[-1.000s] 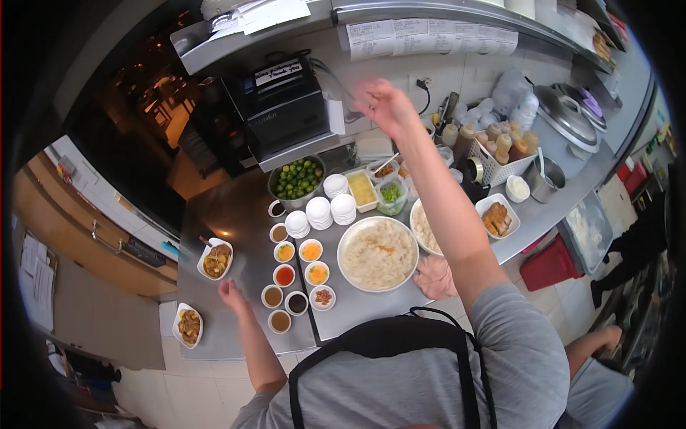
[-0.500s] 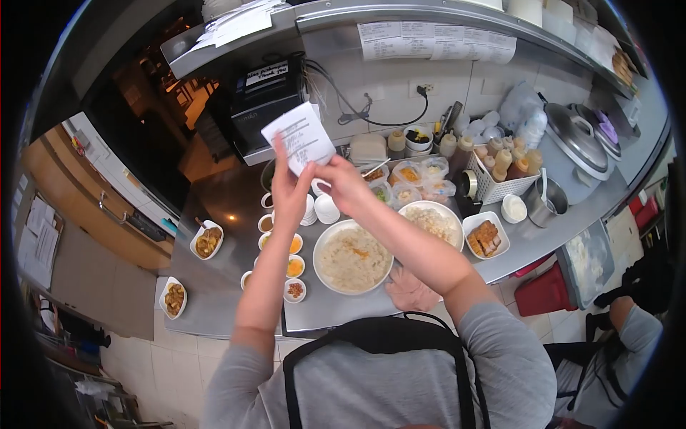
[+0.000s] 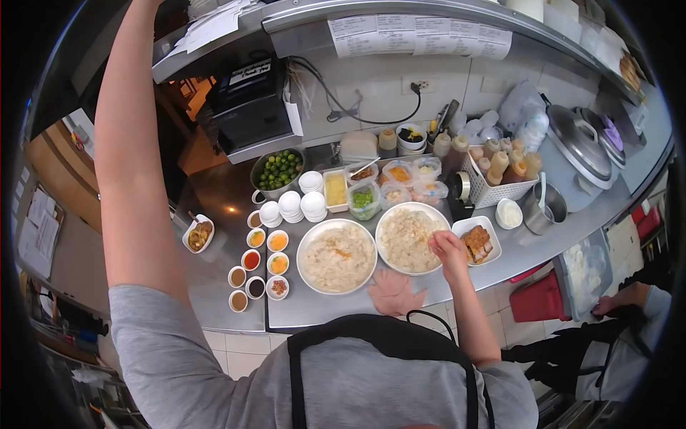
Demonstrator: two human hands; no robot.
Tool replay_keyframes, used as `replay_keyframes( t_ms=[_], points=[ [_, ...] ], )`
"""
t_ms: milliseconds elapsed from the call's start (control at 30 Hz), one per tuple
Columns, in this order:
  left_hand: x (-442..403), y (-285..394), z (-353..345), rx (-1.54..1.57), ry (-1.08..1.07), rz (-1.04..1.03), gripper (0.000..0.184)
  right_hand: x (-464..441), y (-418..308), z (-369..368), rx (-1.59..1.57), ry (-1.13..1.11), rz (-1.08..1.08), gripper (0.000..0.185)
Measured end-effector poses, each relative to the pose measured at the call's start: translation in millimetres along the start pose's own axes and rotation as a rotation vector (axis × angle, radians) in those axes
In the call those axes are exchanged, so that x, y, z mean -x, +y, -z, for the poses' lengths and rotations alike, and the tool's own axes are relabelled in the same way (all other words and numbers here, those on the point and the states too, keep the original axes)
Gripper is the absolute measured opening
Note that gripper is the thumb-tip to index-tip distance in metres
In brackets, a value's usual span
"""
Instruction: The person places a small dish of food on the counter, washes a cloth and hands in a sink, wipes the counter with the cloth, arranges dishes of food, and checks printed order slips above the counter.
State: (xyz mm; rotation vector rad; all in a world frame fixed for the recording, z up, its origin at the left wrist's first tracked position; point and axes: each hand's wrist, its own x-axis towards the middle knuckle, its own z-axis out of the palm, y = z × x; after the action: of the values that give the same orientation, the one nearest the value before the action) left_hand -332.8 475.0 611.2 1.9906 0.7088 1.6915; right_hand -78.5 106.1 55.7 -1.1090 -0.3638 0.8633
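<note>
My right hand (image 3: 449,247) hovers by the right rim of a white bowl of rice-like food (image 3: 407,232), its fingers loosely bent and nothing visible between them. Just beyond it is a white dish of browned, sliced food (image 3: 477,242). A second large bowl of the same pale food (image 3: 336,261) stands to the left, with a crumpled pinkish glove or cloth (image 3: 395,292) below the two. My left arm stretches up past the top left edge, so its hand is out of the picture. No paper slip shows in either hand.
Small sauce cups (image 3: 251,259), stacked white cups (image 3: 291,205), a pot of green citrus (image 3: 279,171) and a basket of bottles (image 3: 493,182) stand on the counter. A shelf (image 3: 275,27) overhangs it; another person (image 3: 629,336) is at lower right.
The paper slip that both hands held half a second ago has gone from sight. My left arm has risen to the upper left, and my right hand has moved down and right beside the bowl.
</note>
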Motion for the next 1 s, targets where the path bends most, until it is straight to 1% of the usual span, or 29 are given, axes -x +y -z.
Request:
replay_keyframes(
  t_ms=[33, 67, 100, 133, 167, 233, 300, 333, 400, 433, 500, 533, 600, 633, 667, 700, 733, 767, 800, 833, 867, 900, 933, 967, 1000],
  points=[
    [-12, -10, 5, 0.016, -0.092, 0.075, 0.012, 6, 2, 13, -0.001, -0.001, 0.001, 0.012],
    [-12, -9, 5, 0.017, -0.095, 0.071, 0.012, 11, 3, 22, 0.033, 0.058, -0.010, 0.011],
    [-12, -9, 4, -0.073, -0.115, 0.100, 0.014, 14, 3, 30, 0.065, 0.120, -0.021, 0.011],
    [-11, -9, 4, -0.164, -0.135, 0.128, 0.016, 15, 2, 34, 0.061, 0.126, -0.018, 0.011],
    [-12, -8, 4, -0.161, -0.139, 0.124, 0.016, 16, 0, 36, 0.044, 0.123, 0.011, 0.010],
    [-17, -11, 8, 0.161, -0.150, 0.116, 0.021, 17, -2, 36, 0.024, 0.122, 0.041, 0.010],
    [-29, -28, 9, 0.192, -0.183, 0.101, 0.020, 15, -4, 27, 0.088, 0.090, 0.089, 0.011],
    [-33, -43, 9, 0.082, -0.261, 0.129, 0.024, 15, -3, 22, 0.087, 0.094, 0.088, 0.011],
    [-40, -74, 8, -0.143, -0.414, 0.181, 0.033, 15, 2, 10, 0.151, -0.040, 0.108, 0.012],
    [-43, -85, 8, -0.257, -0.487, 0.205, 0.037, 16, 5, 5, 0.149, -0.040, 0.109, 0.012],
    [-37, -88, 6, -0.488, -0.627, 0.253, 0.046, 17, 12, -5, 0.227, -0.169, 0.065, 0.010],
    [-36, -87, 6, -0.491, -0.625, 0.252, 0.046, 15, 22, -7, 0.155, -0.180, 0.078, 0.010],
    [-1, -63, -1, -0.625, -0.573, 0.244, 0.052, 19, 26, -9, 0.186, -0.221, 0.052, 0.010],
    [6, -56, -3, -0.627, -0.570, 0.245, 0.052, 20, 28, -10, 0.219, -0.260, 0.027, 0.010],
    [10, -52, -5, -0.773, -0.456, 0.147, 0.053, 22, 29, -10, 0.220, -0.263, 0.027, 0.010],
    [15, -49, -6, -0.915, -0.340, 0.047, 0.055, 25, 32, -10, 0.380, -0.349, 0.035, 0.011],
    [17, -49, -2, -0.917, -0.339, 0.047, 0.055, 28, 36, -11, 0.538, -0.434, 0.043, 0.012],
    [15, -52, 6, -1.027, -0.195, -0.197, 0.053, 32, 42, -12, 0.536, -0.436, 0.045, 0.012],
    [20, -49, 8, -1.123, -0.046, -0.444, 0.052, 36, 49, -14, 0.655, -0.545, 0.043, 0.012],
    [27, -46, 14, -1.103, -0.033, -0.436, 0.048, 41, 57, -16, 0.774, -0.653, 0.041, 0.013],
    [45, -38, 22, -1.082, -0.021, -0.429, 0.044, 45, 67, -18, 0.771, -0.652, 0.043, 0.013],
    [63, -37, 32, -0.951, -0.006, -0.458, 0.043, 47, 81, -19, 0.950, -0.687, 0.345, 0.014],
    [85, -33, 38, -0.926, 0.044, -0.453, 0.041, 49, 93, -18, 1.119, -0.709, 0.655, 0.015],
    [103, -35, 49, -0.901, 0.058, -0.436, 0.038, 50, 103, -16, 1.116, -0.708, 0.651, 0.015],
    [120, -42, 64, -0.866, 0.048, -0.421, 0.034, 52, 114, -14, 1.301, -0.685, 0.725, 0.020]
  ],
)
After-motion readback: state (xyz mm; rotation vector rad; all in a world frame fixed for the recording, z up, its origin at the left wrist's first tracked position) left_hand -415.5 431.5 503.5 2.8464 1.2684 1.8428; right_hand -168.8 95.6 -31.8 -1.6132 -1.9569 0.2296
